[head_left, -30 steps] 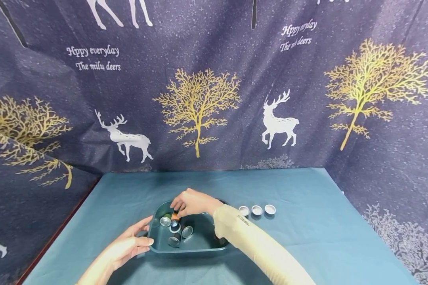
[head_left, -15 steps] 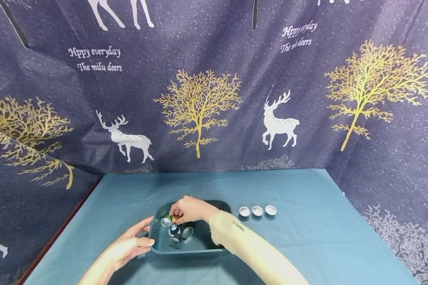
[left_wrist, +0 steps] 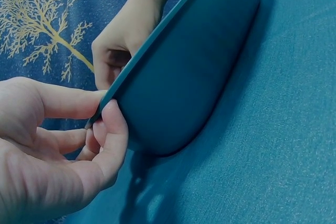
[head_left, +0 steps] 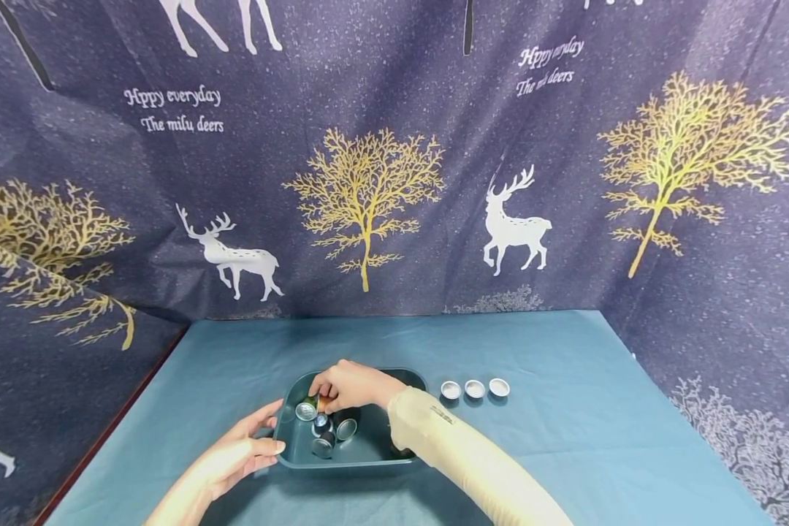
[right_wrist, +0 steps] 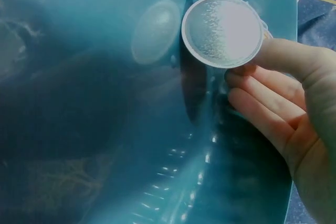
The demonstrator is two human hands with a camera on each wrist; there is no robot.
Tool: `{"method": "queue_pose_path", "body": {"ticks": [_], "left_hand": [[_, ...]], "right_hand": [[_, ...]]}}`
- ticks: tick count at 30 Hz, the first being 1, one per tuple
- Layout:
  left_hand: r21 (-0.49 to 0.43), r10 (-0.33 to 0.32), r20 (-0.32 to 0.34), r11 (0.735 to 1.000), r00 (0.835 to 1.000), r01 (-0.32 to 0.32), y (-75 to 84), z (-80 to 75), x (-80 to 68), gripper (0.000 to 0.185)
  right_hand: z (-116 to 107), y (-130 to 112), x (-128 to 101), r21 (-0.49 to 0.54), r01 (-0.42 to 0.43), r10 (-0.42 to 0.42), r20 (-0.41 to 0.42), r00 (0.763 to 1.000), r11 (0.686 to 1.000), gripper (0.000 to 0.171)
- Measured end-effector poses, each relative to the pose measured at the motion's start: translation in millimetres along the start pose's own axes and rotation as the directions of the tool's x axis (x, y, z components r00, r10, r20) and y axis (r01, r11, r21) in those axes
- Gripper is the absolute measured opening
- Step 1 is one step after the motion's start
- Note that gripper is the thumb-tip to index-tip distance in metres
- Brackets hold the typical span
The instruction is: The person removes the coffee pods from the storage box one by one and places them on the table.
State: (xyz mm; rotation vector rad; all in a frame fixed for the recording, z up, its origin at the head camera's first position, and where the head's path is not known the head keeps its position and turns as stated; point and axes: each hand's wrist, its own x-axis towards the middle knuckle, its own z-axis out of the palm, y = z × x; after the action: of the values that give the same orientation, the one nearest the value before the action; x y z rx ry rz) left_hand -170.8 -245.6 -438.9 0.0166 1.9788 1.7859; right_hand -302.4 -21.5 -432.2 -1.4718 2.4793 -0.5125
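Observation:
A dark teal plastic basin stands on the table with several coffee capsules in it. My left hand grips its left rim between thumb and fingers, seen close in the left wrist view. Inside the basin, my right hand has its fingers round an orange capsule, mostly covered by them. In the right wrist view a capsule's silver lid faces the camera at the fingertips. Close by lie a green capsule, a blue one, a dark one and another silver-lidded one.
Right of the basin, three capsules stand in a row, a left one, a middle one and a right one, silver lids up. A teal cloth covers the table. A patterned curtain hangs behind.
The right hand has sunk lower into the basin among the capsules, and its sleeve has shifted left. The green and dark capsules have turned slightly. The left hand keeps its hold on the rim.

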Motion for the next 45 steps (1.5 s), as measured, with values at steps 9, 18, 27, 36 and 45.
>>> {"method": "queue_pose_path", "body": {"ticks": [9,18,27,36,45], "left_hand": [[0.005,-0.007,0.004,1.000,1.000,0.007,0.5,0.1,1.2,0.089],[-0.005,-0.013,-0.008,1.000,1.000,0.013,1.2,0.5,3.2,0.089],[-0.018,0.003,0.001,1.000,1.000,-0.003,2.7,1.3,2.9,0.089],[-0.009,0.005,0.014,1.000,1.000,-0.005,0.9,-2.5,3.3,0.088],[-0.010,0.013,0.032,1.000,0.999,-0.013,-0.5,-5.7,3.5,0.087]], "right_hand": [[-7.3,0.9,-4.4,0.059,-0.016,0.016,-0.002,1.000,0.998,0.037],[-18.4,-0.9,-6.0,0.032,0.014,-0.013,-0.020,1.000,0.999,0.038],[-29.7,-1.9,-10.0,0.083,0.021,-0.017,-0.041,0.999,0.996,0.036],[-34.3,1.5,-13.8,0.175,0.049,-0.035,-0.082,0.996,0.983,0.032],[-43.9,4.3,-23.6,0.154,0.040,-0.024,-0.102,0.994,0.987,0.038]]}}
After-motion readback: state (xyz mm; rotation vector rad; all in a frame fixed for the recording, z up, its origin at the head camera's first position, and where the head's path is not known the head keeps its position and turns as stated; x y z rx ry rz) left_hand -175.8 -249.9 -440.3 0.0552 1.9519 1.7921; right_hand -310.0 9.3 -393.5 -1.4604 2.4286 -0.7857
